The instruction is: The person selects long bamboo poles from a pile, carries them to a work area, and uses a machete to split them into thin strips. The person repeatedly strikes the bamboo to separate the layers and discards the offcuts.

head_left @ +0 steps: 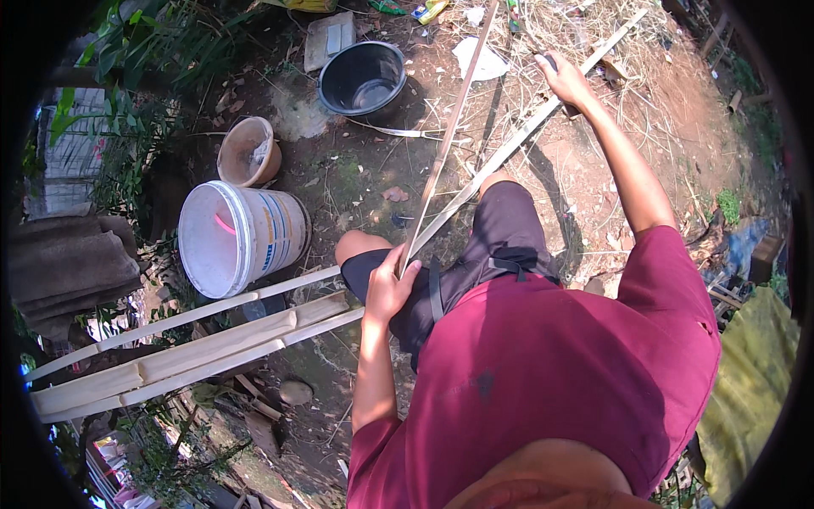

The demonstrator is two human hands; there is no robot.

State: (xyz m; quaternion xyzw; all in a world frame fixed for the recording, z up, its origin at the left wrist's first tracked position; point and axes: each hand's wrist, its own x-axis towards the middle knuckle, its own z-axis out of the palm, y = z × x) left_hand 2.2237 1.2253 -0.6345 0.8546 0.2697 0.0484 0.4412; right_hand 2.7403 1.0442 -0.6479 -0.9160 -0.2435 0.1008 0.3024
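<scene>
My left hand (389, 291) is closed around bamboo beside my left knee. A narrow brown bamboo strip (447, 140) and a pale bamboo strip (517, 136) spread apart in a V from that hand toward the far ground. Long split bamboo pieces (203, 341) stretch from near the left hand to the lower left. Reaching far right, my right hand (566, 83) is curled next to the pale strip. A small dark end shows at its fingers, but what the hand holds is too unclear to name.
To the left stand a white bucket (270, 229), a small brown tub (270, 159) and a black basin (365, 78). Dry straw (623, 51) and a white scrap (481, 59) litter the far ground. A yellowish cloth (750, 382) lies at right; plants (136, 102) grow at left.
</scene>
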